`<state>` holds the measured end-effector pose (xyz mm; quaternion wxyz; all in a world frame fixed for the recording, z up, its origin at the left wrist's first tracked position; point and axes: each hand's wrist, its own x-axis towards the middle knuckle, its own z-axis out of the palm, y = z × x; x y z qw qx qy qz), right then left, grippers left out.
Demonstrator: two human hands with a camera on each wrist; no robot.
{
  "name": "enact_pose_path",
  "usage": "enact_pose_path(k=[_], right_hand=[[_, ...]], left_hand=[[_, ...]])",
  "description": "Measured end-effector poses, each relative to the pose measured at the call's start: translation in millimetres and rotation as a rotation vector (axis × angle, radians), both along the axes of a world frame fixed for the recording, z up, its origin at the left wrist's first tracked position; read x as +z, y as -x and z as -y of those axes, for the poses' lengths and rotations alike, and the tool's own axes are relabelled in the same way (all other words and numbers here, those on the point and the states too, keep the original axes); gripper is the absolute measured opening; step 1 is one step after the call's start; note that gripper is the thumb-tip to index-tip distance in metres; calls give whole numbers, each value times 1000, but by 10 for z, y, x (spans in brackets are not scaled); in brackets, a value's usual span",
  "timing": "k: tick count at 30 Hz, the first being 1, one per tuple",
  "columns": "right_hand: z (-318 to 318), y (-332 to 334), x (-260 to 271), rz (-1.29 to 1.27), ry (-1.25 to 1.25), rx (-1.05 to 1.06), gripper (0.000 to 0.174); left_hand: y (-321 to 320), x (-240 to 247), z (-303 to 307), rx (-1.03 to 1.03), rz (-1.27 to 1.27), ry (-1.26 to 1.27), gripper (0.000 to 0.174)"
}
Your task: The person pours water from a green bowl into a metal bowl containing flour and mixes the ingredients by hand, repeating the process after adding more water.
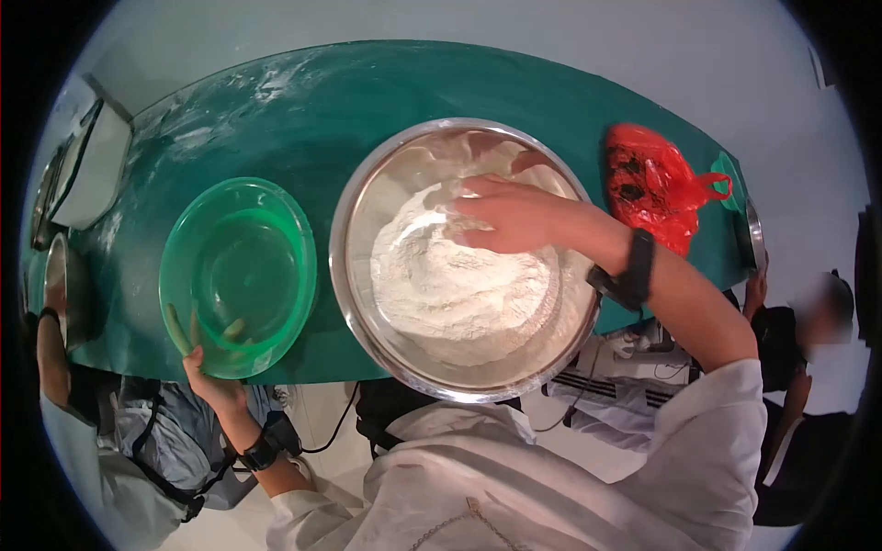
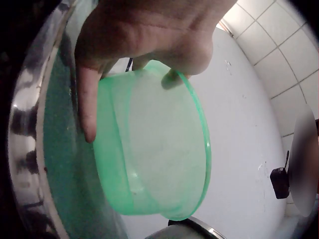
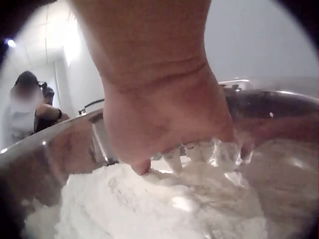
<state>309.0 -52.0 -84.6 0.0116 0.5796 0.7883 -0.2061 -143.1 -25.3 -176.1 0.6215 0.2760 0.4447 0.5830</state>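
A large steel bowl [image 1: 450, 123] stands in the middle of the table, with a mound of white flour [image 1: 459, 294] inside. My right hand [image 1: 514, 216] reaches over its right side, fingers extended at the flour's far edge. Seen from the right wrist, the fingertips are down at the flour [image 3: 114, 199], and clear liquid glistens around them. Left of the bowl is a translucent green plastic basin [image 1: 239, 188]. My left hand [image 1: 216, 381] grips its near side, with thumb at the rim and fingers spread against the wall; the left wrist view shows this basin [image 2: 149, 149] from the side.
A red plastic bag [image 1: 657, 184] with dark contents lies to the right, a green container [image 1: 726, 174] beside it. Another metal bowl [image 1: 62, 285] and a white box [image 1: 96, 165] are at the left end. Other people are at both ends. Flour dusts the green table [image 1: 358, 78].
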Motion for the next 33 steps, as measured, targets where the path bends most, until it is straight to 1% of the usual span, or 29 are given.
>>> enact_pose_path(k=[1, 3, 4, 6, 7, 9, 11, 12, 14, 15, 16, 17, 18, 19, 20, 21, 22, 24, 25, 27, 29, 30, 31, 32, 33], right_hand=[[-34, 25, -23, -1, 2, -15, 45], [-80, 28, -59, 199, 172, -107, 45], [-71, -15, -73, 201, 178, -113, 45], [-36, -115, -121, 333, 552, -217, 46], [81, -143, -120, 308, 523, -183, 45], [396, -137, -30, 139, 447, -171, 44], [612, -25, 29, 37, 451, -202, 41], [698, 47, 58, 43, 451, -199, 41], [851, 191, 137, -73, 450, -123, 37], [909, 262, 207, -74, 451, -122, 37], [953, 335, 300, -86, 415, -75, 35], [966, 391, 382, -101, 381, -28, 33], [963, 427, 471, -104, 385, -26, 33], [960, 452, 562, -105, 409, 49, 31], [955, 461, 604, -104, 432, 124, 30], [950, 433, 580, -198, 452, 197, 29], [897, 423, 521, -195, 454, 198, 29], [747, 366, 292, -45, 833, 274, 36], [728, 261, 150, -118, 768, 199, 37], [582, 39, 99, -61, 752, 34, 37], [459, -228, -36, -100, 526, -21, 36], [330, -220, 68, -5, 543, -98, 36], [251, -281, 55, 7, 412, -78, 35], [200, -297, 80, 17, 313, -132, 35], [122, -264, 153, 11, 277, -159, 36]], left_hand=[[18, -17, -10, 25, -18, -10, 64], [56, -49, -31, 44, -36, -18, 63], [75, -68, -35, 51, -35, -15, 62], [106, -90, -30, 74, -34, -10, 62], [95, -89, -28, 75, -28, -9, 62], [71, -66, -25, 37, -22, -64, 64], [111, -89, -21, 12, -16, -36, 65], [124, -93, -17, -14, -19, -9, 67], [6, 13, -5, -4, -31, -51, 68], [-29, 47, -4, 3, -49, -94, 69], [-13, 34, -9, 4, -52, -94, 69], [19, 13, -11, -1, -43, -50, 69], [44, -2, -3, -4, -31, -2, 69], [34, 7, 3, -2, -33, 2, 69], [4, 30, 5, 0, -31, -17, 68], [-23, 44, 19, 4, -29, -37, 67], [-11, 27, 19, 5, -27, -36, 67], [43, -30, -4, 12, -11, -24, 67], [76, -68, -21, 8, -12, -28, 67], [133, -137, -36, 100, -51, -4, 67], [57, -38, -11, 63, -59, -21, 67], [29, -6, -1, 25, -60, -39, 67], [56, -29, 5, 24, -62, -39, 67], [101, -69, 1, 42, -59, -14, 64], [121, -89, -15, 58, -57, 9, 62]])
